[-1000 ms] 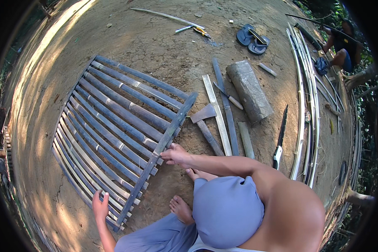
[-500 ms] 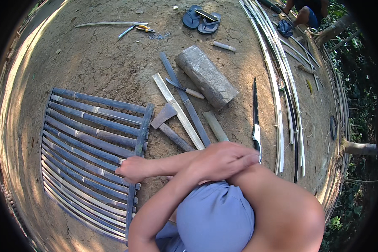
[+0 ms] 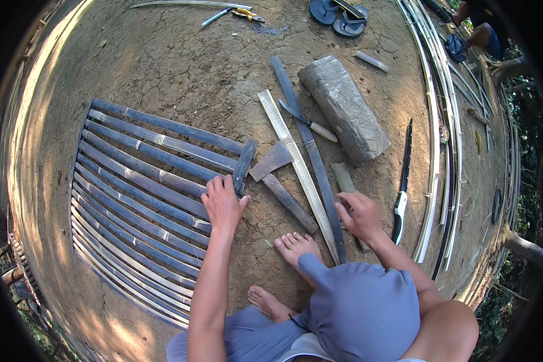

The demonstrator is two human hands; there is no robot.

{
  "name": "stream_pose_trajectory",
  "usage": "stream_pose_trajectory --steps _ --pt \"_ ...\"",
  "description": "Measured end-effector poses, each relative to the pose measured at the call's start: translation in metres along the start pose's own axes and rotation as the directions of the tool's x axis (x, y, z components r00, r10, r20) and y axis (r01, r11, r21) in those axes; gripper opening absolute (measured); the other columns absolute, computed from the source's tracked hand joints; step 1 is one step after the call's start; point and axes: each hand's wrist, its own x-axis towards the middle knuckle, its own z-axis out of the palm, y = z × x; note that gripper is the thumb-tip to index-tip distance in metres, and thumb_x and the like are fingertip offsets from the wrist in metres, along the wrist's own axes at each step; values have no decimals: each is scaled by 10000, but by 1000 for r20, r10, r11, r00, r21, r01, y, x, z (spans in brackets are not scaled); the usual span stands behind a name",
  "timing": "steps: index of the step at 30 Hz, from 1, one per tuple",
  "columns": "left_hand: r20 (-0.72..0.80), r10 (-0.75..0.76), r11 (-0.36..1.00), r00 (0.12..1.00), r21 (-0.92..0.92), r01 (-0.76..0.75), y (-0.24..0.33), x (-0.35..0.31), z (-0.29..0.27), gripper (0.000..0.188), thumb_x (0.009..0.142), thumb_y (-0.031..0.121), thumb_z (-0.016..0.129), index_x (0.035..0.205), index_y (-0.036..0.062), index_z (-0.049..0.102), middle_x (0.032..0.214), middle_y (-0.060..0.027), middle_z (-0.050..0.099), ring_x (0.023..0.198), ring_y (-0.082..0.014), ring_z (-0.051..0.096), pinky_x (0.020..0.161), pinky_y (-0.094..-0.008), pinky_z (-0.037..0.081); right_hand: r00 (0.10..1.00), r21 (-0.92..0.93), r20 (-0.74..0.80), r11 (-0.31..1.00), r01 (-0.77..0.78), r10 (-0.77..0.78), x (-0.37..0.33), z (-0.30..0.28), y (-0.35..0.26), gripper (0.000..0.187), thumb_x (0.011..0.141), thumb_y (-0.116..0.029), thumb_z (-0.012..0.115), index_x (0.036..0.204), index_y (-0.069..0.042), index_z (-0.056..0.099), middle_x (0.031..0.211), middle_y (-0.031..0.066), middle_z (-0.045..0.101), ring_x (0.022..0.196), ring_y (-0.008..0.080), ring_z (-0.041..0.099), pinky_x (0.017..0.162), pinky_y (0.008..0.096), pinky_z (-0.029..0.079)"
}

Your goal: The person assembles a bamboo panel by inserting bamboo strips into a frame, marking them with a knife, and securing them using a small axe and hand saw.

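Note:
My left hand (image 3: 224, 204) grips the crosspiece at the right edge of a slatted bamboo panel (image 3: 157, 175), thumb on one side and fingers on the other. Over a short piece of split bamboo (image 3: 343, 177) hovers my right hand (image 3: 362, 216), its thumb and fingers apart, with nothing seen in them. Between my hands lies a hatchet (image 3: 288, 201). Beside it are a pale bamboo strip (image 3: 289, 142) and a dark bamboo strip (image 3: 309, 145). A knife (image 3: 320, 129) with a wooden handle rests across the dark strip.
A squared wooden block (image 3: 347, 108) lies ahead, with a folding saw (image 3: 402, 199) to its right. Long bamboo strips (image 3: 434, 120) run along the right. Pliers (image 3: 245, 13), nails (image 3: 270, 28) and sandals (image 3: 349, 21) lie farther off. Another person (image 3: 481, 36) is at upper right.
My arms, crossed before, have come apart. The right hand has left the panel and moved right to the short bamboo piece; the left hand has moved from my right arm onto the crosspiece.

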Motion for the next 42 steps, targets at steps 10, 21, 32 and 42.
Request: stream_pose_trajectory --steps 10,21,32,42 --pt "7 478 860 878 198 -470 -46 50 -9 666 829 719 633 1029 94 742 1067 -60 685 1124 -233 606 1042 -480 378 973 -493 -156 840 -226 171 147 -44 31 1393 582 -558 946 1666 -151 172 1395 275 533 1250 458 572 1048 542 484" --pt "-139 478 875 868 164 -455 -50 34 -66 732 834 793 587 905 76 722 859 -64 680 947 -237 681 941 -451 444 977 205 13 956 -211 213 170 -71 93 1143 634 -346 912 1575 -4 360 1377 236 612 1246 342 627 1063 436 500" --pt "-242 490 870 837 85 -485 -84 -39 -236 541 766 640 759 810 110 662 798 -16 637 773 -202 591 867 -383 347 964 719 262 673 -173 -32 187 -61 -55 1037 706 -371 897 1538 38 431 1388 220 610 1226 287 641 1082 393 491" --pt "-227 474 877 851 33 -480 -78 -24 -241 480 758 554 780 797 93 649 805 -38 641 785 -224 596 817 -364 346 858 -86 489 970 228 -158 204 81 -237 1108 729 -675 819 1505 15 431 1203 210 694 1116 350 695 931 518 551"
